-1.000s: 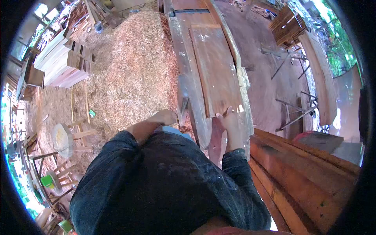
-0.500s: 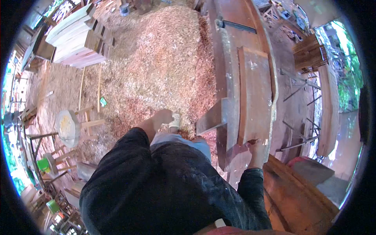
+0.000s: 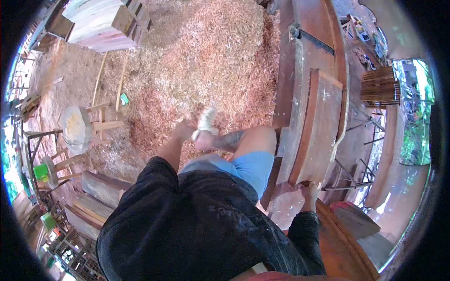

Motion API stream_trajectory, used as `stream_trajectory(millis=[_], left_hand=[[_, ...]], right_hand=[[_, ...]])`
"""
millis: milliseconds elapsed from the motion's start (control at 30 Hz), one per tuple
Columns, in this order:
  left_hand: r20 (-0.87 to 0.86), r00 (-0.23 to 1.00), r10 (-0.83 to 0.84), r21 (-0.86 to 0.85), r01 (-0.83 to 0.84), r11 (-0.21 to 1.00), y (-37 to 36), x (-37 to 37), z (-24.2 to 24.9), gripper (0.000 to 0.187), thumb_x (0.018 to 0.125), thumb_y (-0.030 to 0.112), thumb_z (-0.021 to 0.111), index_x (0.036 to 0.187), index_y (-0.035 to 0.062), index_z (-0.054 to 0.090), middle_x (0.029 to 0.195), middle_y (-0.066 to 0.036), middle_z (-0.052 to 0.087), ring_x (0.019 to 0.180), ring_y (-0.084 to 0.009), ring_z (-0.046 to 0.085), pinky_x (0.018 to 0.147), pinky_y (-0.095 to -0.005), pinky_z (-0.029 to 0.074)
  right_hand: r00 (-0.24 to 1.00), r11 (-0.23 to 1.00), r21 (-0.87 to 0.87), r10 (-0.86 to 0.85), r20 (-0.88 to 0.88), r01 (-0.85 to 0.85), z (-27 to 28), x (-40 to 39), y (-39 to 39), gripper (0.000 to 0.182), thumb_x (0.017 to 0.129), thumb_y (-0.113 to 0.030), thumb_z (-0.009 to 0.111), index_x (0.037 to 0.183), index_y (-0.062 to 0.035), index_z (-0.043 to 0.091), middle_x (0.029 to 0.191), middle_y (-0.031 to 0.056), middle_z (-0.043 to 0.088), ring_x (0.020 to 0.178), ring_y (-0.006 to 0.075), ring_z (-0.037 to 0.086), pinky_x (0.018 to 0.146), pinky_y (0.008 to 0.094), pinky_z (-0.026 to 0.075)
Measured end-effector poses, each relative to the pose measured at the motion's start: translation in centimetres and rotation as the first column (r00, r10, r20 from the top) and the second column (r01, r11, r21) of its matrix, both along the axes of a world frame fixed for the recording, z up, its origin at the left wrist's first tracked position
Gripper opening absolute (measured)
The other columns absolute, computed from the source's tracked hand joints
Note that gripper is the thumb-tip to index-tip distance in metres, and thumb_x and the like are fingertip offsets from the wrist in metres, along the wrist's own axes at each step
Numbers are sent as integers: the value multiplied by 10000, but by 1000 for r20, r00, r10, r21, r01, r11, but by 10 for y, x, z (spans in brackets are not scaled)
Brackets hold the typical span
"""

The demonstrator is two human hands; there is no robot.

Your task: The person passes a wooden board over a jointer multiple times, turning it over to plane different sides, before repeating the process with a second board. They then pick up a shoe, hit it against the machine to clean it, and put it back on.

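My right hand gripped the near end of the board, fingers curled over its end edge at lower right of centre in the frame, probably because holding the end let me steer the whole length. The board lay flat on the long bench, touching it, its long axis running from my hand up toward the top right of the frame, far end pointing away from me, near end pointing back at my body. It sat along the right side of the bench, beside the raised right edge, which I judged kept it lined up.

My left hand hung free at frame centre-left, over the sawdust pile, holding nothing I could make out; fingers blurred, so whether clenched or loose I couldn't tell. My raised leg and sandal were just beside it, knee up near the bench's left side, likely for balance.

Stool at left, stacked planks in the upper left, well apart from both hands
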State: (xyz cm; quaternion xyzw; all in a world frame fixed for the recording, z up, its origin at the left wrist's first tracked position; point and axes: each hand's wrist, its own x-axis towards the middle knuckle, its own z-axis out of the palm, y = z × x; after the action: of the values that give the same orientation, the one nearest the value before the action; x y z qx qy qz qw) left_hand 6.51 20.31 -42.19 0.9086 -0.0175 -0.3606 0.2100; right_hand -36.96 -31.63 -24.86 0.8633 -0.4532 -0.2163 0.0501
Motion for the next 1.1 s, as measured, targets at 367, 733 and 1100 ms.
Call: stream_trajectory(millis=[367, 733, 1100], left_hand=[[18, 967, 253, 446, -234, 864, -31, 11, -22, 1026, 774, 498, 822, 1568, 71, 332, 1585, -226, 390, 1414, -386, 465, 1152, -521, 398], [-22, 991, 130, 473, -105, 875, 25, 55, -98, 442, 944, 244, 553, 1354, 82, 582, 1316, -221, 637, 1210, -407, 646, 980, -515, 552], [585, 811, 1, 125, -92, 988, -14, 119, -11, 389, 900, 193, 643, 1286, 152, 637, 1229, -195, 595, 1046, -411, 657, 855, -500, 569]], right_hand=[[991, 933, 360, -63, 121, 15, -73, -82, -72, 433, 810, -163, 875, 1016, -15, 524, 770, 70, 645, 612, 173, 628, 473, 338, 506], [972, 920, 334, -233, 40, 207, -32, -36, -39, 353, 825, -114, 824, 983, 6, 532, 642, 52, 622, 499, 145, 588, 426, 324, 465], [963, 920, 304, -267, 22, 248, -40, -45, -46, 504, 759, -192, 909, 1001, 26, 524, 678, 109, 653, 564, 180, 617, 490, 358, 503]])
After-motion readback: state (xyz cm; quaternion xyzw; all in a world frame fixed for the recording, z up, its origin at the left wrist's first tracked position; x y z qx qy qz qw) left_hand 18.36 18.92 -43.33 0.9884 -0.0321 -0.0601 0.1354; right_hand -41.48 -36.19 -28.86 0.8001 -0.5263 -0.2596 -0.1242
